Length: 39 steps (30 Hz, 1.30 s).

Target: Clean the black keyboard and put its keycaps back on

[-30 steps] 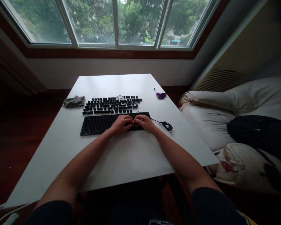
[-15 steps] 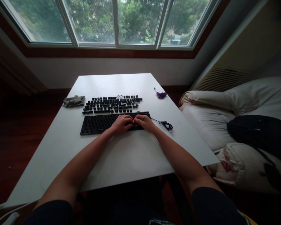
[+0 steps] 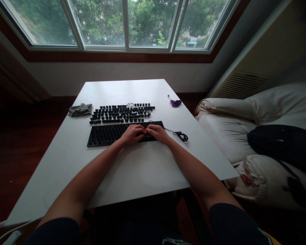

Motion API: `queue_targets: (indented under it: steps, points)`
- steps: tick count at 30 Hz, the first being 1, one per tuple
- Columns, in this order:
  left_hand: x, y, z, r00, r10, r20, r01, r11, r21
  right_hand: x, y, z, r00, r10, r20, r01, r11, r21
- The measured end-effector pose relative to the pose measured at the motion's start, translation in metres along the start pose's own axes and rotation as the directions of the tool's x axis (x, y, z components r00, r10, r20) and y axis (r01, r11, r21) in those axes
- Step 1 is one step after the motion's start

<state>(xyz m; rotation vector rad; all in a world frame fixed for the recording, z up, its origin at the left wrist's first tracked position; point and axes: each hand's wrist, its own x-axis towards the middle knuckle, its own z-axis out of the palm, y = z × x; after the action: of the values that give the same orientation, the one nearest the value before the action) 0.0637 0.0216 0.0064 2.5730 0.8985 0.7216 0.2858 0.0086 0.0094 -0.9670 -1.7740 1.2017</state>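
A black keyboard [image 3: 105,135] stripped of its keycaps lies across the white table. Over its right part, my left hand [image 3: 133,133] and my right hand [image 3: 156,132] meet with bent fingers, fingertips almost touching. Both look closed in a pinch, but what they hold, if anything, is too small to make out. A thin shiny line, perhaps a ring, crosses my right hand's fingers. Just beyond the keyboard, several rows of loose black keycaps [image 3: 113,120] are laid out. A thin looped object [image 3: 130,105] sits behind them.
A grey cloth [image 3: 80,110] lies left of the keycaps. The coiled keyboard cable [image 3: 181,136] rests at the right. Farther back is a purple crumpled item [image 3: 175,103] near a small thin stick. A cream sofa [image 3: 221,119] holding a black bag [image 3: 283,143] stands right of the table [image 3: 132,173].
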Motion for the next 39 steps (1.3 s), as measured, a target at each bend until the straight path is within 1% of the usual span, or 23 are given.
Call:
queue_targets:
  steps: [9,27,39]
  points:
    - [0.0,-0.0014,0.0015,1.0,-0.001,0.0,0.001,1.0,0.001,0.0015,0.0051,0.0004,1.0,-0.006,0.005,0.006,1.0,0.013]
    - [-0.0001,-0.0018,0.0015,1.0,-0.006,0.004,0.006,1.0,-0.006,0.001,0.0045,0.0002,1.0,-0.001,-0.008,0.001,1.0,-0.013]
    - [-0.0001,-0.0016,0.0007,1.0,0.003,0.004,-0.003,1.0,-0.002,0.001,0.0036,0.0015,1.0,0.01,-0.007,-0.01,1.0,0.003]
